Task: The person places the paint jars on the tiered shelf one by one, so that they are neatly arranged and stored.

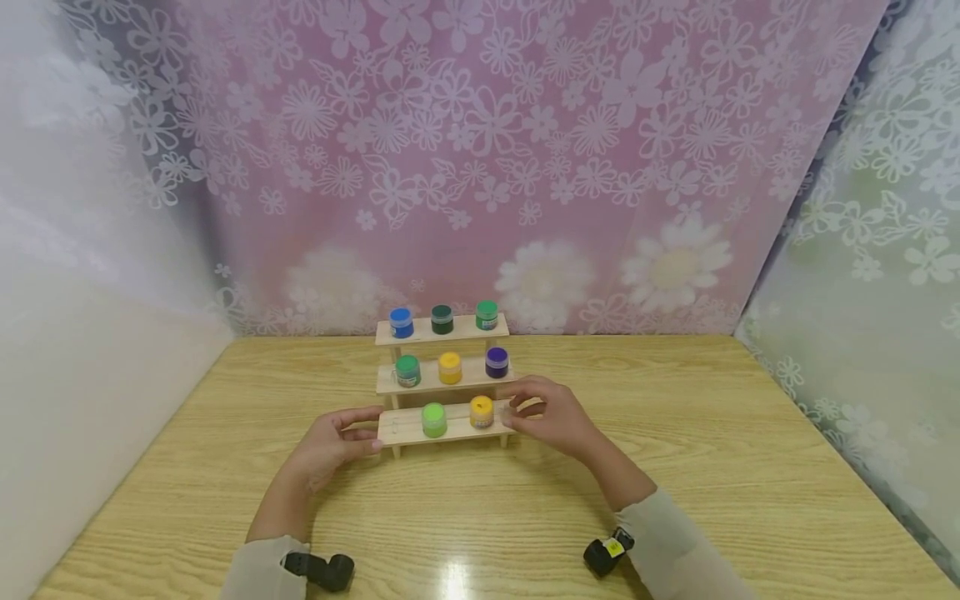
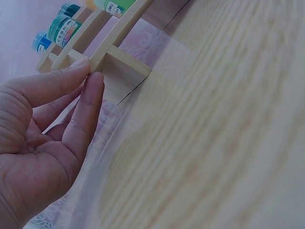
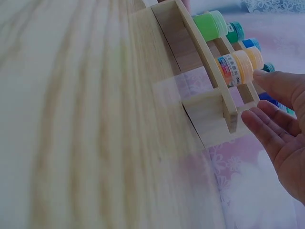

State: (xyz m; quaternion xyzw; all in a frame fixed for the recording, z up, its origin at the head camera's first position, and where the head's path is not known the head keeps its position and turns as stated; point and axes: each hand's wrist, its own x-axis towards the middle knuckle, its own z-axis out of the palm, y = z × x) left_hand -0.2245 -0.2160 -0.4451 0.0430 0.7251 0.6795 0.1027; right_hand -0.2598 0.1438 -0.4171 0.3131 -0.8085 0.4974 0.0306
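A three-tier wooden stand [image 1: 408,433] carries small paint jars. My left hand [image 1: 330,446] is at the left end of its lowest tier; in the left wrist view the thumb and a finger of that hand [image 2: 52,124] pinch the board's end. At the opposite end is my right hand [image 1: 551,417], fingers loosely bent. In the right wrist view its thumb [image 3: 279,86] overlaps a yellow-orange jar [image 3: 236,68], while the other fingers lie just off the board's end. A light green jar [image 1: 433,420] shares the lowest tier with that jar.
On the middle tier are a green jar [image 1: 408,372], a yellow jar [image 1: 450,368] and a purple jar [image 1: 497,363]. The top tier has a blue jar [image 1: 401,323], a dark green jar [image 1: 442,320] and a green jar [image 1: 487,316]. A flowered curtain [image 1: 465,167] hangs behind the wooden table [image 1: 450,517].
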